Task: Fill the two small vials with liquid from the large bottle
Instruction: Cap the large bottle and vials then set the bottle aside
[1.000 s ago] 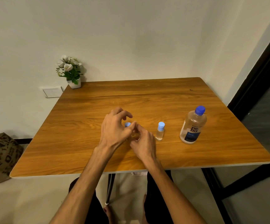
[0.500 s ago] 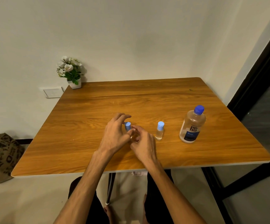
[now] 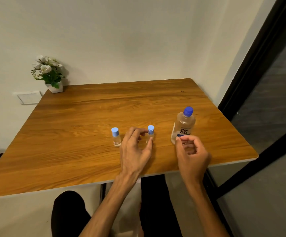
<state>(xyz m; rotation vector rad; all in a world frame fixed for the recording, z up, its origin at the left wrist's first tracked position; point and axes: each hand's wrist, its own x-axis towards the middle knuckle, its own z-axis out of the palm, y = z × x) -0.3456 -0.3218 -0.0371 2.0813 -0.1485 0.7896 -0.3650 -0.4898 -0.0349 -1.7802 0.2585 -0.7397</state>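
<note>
Two small clear vials with light-blue caps stand upright on the wooden table [image 3: 80, 134]. The left vial [image 3: 115, 137] stands free. My left hand [image 3: 135, 151] is at the right vial [image 3: 150, 132], thumb on its body and forefinger at its neck. The large clear bottle [image 3: 183, 125], dark-blue cap on, stands upright to the right. My right hand [image 3: 192, 152] hovers just in front of the bottle's base, fingers loosely curled and holding nothing, one fingertip close to the base.
A small white pot of white flowers [image 3: 50, 76] sits at the table's far left corner against the wall. A dark-framed glass door [image 3: 267, 93] runs along the right side. The table's near edge [image 3: 87, 183] is above my knees.
Both hands have left the left vial. My left hand moved right to the right vial, and my right hand moved right to the large bottle's base. The left vial now stands uncovered.
</note>
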